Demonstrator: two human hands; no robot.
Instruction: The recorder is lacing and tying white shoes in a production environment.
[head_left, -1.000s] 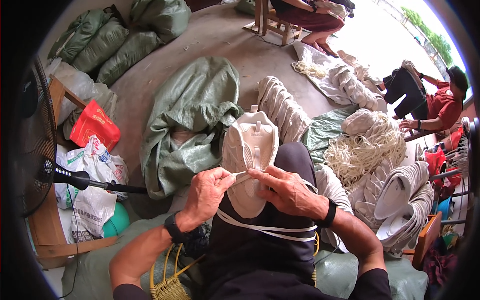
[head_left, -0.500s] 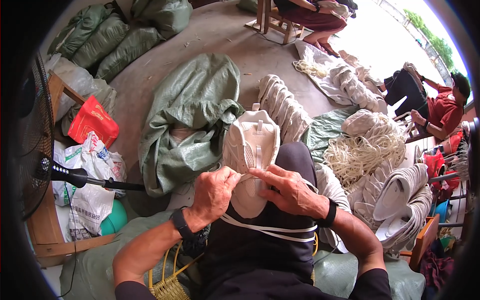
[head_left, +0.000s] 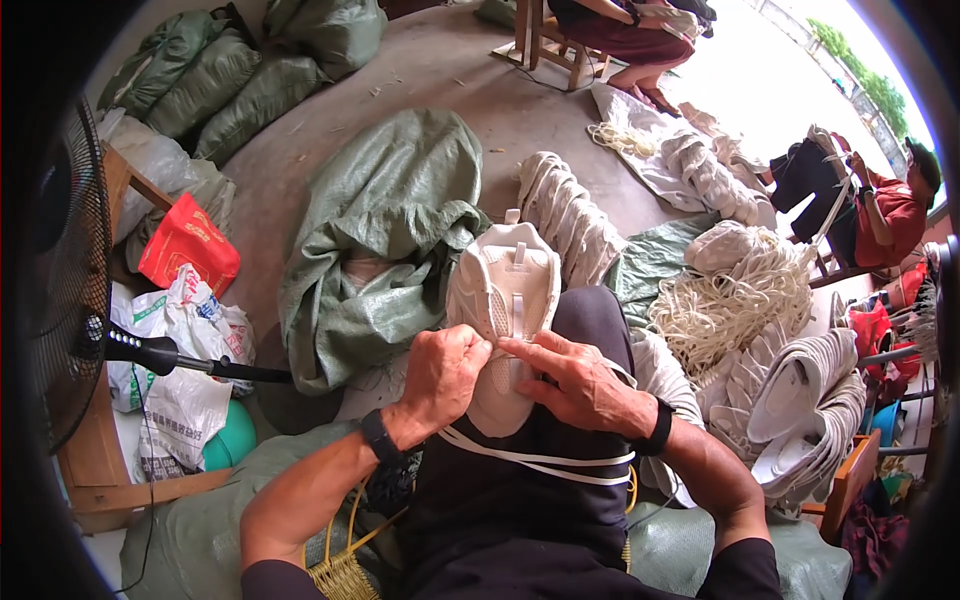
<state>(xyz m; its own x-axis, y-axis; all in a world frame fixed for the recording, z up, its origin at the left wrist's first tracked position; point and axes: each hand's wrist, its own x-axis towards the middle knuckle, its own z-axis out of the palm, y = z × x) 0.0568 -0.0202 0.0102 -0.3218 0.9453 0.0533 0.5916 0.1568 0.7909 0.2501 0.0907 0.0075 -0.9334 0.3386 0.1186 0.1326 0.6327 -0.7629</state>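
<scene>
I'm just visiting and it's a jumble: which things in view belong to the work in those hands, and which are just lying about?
Seemingly in use:
- pale shoe, between both hands
- white lace, trailing across the lap
- left hand and right hand

Apparently just lying about:
- red bag
- white plastic bag
- green sacks

Unclear: cord heap.

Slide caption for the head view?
Left hand and right hand on a pale shoe, white lace lying across dark trousers.
</scene>
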